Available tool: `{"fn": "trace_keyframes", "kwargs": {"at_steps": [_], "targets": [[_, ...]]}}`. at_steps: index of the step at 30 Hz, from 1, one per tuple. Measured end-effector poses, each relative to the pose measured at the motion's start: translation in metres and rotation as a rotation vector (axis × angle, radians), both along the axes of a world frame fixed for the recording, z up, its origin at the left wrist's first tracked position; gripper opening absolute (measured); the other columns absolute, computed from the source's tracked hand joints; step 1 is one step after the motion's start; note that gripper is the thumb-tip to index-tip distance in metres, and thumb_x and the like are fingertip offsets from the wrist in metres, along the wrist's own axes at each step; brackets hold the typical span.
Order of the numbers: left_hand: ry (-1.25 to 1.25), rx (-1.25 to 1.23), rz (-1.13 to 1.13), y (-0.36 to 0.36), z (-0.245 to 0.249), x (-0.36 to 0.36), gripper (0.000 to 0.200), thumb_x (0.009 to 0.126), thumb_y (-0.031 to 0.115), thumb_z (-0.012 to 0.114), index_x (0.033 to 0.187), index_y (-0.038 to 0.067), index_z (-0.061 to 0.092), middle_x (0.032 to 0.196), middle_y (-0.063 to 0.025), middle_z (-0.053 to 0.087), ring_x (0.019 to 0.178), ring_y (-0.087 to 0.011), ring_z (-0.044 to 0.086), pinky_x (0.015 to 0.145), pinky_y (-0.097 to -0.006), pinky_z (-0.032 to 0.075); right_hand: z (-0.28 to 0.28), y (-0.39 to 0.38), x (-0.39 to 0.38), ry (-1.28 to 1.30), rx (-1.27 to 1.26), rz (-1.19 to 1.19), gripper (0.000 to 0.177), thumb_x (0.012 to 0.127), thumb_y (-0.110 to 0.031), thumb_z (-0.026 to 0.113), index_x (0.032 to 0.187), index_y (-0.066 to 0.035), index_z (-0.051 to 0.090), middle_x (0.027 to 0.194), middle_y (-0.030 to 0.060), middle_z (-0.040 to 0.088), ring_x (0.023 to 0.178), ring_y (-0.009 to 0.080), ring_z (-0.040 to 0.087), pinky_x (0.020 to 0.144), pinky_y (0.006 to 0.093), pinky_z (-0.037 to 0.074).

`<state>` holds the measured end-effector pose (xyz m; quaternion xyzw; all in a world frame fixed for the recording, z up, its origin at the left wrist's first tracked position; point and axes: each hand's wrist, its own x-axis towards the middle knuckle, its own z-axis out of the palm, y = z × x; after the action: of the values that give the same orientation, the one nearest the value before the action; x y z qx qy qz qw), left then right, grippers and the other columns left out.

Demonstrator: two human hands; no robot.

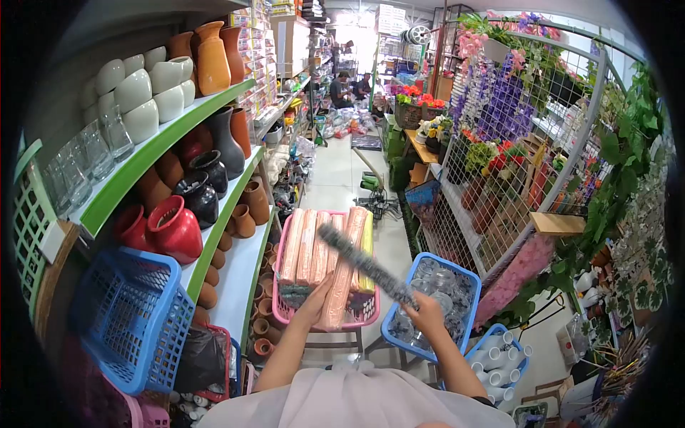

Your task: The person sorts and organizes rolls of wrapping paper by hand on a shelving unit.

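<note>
My left hand (314, 307) has a closed grip round the near end of a pink roll (340, 296), over the pink basket (371, 314) at 12 o'clock. My right hand (427, 312) is closed on the near end of a dark speckled roll (364, 262), which points to 11 o'clock and crosses above the pink one. I'd hold each firmly without crushing its wrap, and lift the dark roll's far end so the two don't scrape; held by one end, either could tip.

Counting outward: one roll in each hand; in the basket, seemingly four more pink rolls (303, 250) and one yellow roll (368, 242), with darker ones beneath I can't count. One blue basket (449, 262) of glassware sits at 1 o'clock. Two red vases (175, 232) stand at 10 to 11, and two people (341, 91) are far off at 12.
</note>
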<state>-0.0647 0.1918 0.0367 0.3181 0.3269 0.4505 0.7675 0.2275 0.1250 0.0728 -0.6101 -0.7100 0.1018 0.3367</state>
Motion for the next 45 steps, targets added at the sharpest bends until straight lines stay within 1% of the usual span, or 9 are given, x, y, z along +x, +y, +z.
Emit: {"fn": "trace_keyframes", "kwargs": {"at_steps": [7, 9, 17, 24, 28, 31, 35, 41, 45], "targets": [[0.228, 0.192, 0.097, 0.023, -0.014, -0.004, 0.052, 0.096, 0.045, 0.044, 0.128, 0.004, 0.050, 0.108, -0.0091, 0.061, 0.086, -0.0203, 0.061, 0.078, -0.0331, 0.052, 0.001, 0.012, 0.011, -0.070, 0.102, -0.007, 0.028, 0.076, -0.025, 0.070, 0.097, -0.007, 0.064, 0.089, 0.0163, 0.065, 0.081, 0.0365, 0.062, 0.070, 0.0421, 0.049], [-0.225, 0.097, -0.282, 0.032, -0.005, -0.004, 0.052, 0.099, 0.043, 0.036, 0.131, 0.003, 0.046, 0.107, -0.0117, 0.062, 0.089, -0.0202, 0.062, 0.076, -0.0342, 0.053, 0.003, 0.017, 0.012, 0.012, -0.011, -0.086, 0.031, 0.078, -0.029, 0.069, 0.099, -0.006, 0.063, 0.093, 0.0168, 0.065, 0.085, 0.0374, 0.061, 0.072, 0.0437, 0.049], [-0.327, 0.106, -0.074, 0.023, -0.001, 0.009, 0.052, 0.101, 0.035, 0.035, 0.148, 0.020, 0.019, 0.109, -0.0169, 0.057, 0.090, -0.0221, 0.063, 0.075, -0.0348, 0.056, 0.011, 0.001, 0.011, -0.288, -0.053, 0.298, 0.032, 0.072, -0.026, 0.073, 0.094, -0.006, 0.063, 0.086, 0.0159, 0.065, 0.078, 0.0357, 0.061, 0.066, 0.0420, 0.048], [-0.130, 0.140, -0.167, 0.007, 0.031, 0.018, 0.055, 0.099, 0.032, 0.042, 0.148, 0.016, 0.020, 0.096, -0.0099, 0.057, 0.077, -0.0158, 0.060, 0.064, -0.0263, 0.054, 0.010, 0.000, 0.015, 0.015, -0.003, -0.152, 0.030, 0.075, -0.027, 0.071, 0.093, -0.004, 0.063, 0.086, 0.0195, 0.064, 0.079, 0.0375, 0.061, 0.068, 0.0432, 0.048], [0.018, 0.302, -0.125, -0.002, 0.015, 0.018, 0.054, 0.099, 0.034, 0.043, 0.146, 0.015, 0.025, 0.091, -0.0089, 0.059, 0.076, -0.0154, 0.060, 0.061, -0.0270, 0.053, 0.008, -0.019, 0.023, -0.289, -0.081, 0.305, 0.032, 0.075, -0.030, 0.070, 0.094, -0.006, 0.061, 0.092, 0.0145, 0.064, 0.081, 0.0366, 0.060, 0.068, 0.0432, 0.048], [-0.021, -0.064, -0.209, -0.002, 0.004, 0.019, 0.052, 0.100, 0.036, 0.038, 0.147, 0.016, 0.025, 0.100, -0.0138, 0.059, 0.076, -0.0165, 0.060, 0.060, -0.0288, 0.054, -0.009, -0.021, 0.032, -0.007, 0.009, 0.046, 0.030, 0.076, -0.029, 0.069, 0.092, -0.005, 0.060, 0.090, 0.0155, 0.064, 0.079, 0.0374, 0.060, 0.067, 0.0445, 0.048], [-0.063, 0.182, -0.126, -0.022, 0.012, 0.047, 0.051, 0.100, 0.032, 0.038, 0.146, 0.012, 0.025, 0.098, -0.0130, 0.057, 0.073, -0.0164, 0.060, 0.060, -0.0272, 0.054, 0.001, -0.036, 0.038, 0.012, -0.130, -0.205, 0.035, 0.080, -0.032, 0.067, 0.098, -0.002, 0.062, 0.087, 0.0207, 0.063, 0.082, 0.0396, 0.060, 0.070, 0.0437, 0.048], [-0.113, 0.279, -0.183, -0.044, 0.001, 0.082, 0.054, 0.098, 0.031, 0.042, 0.146, 0.015, 0.022, 0.102, -0.0131, 0.056, 0.076, -0.0161, 0.060, 0.062, -0.0253, 0.056, -0.009, -0.080, 0.067, -0.183, -0.148, 0.201, 0.037, 0.072, -0.030, 0.072, 0.098, -0.005, 0.063, 0.097, 0.0186, 0.064, 0.087, 0.0364, 0.061, 0.071, 0.0431, 0.048], [0.018, 0.189, -0.220, -0.076, 0.009, 0.102, 0.048, 0.101, 0.033, 0.037, 0.145, 0.017, 0.027, 0.097, -0.0073, 0.058, 0.070, -0.0135, 0.059, 0.059, -0.0244, 0.051, -0.032, -0.089, 0.089, 0.099, -0.030, -0.201, 0.034, 0.079, -0.032, 0.068, 0.097, -0.005, 0.059, 0.082, 0.0198, 0.061, 0.079, 0.0390, 0.059, 0.065, 0.0454, 0.046]]}}
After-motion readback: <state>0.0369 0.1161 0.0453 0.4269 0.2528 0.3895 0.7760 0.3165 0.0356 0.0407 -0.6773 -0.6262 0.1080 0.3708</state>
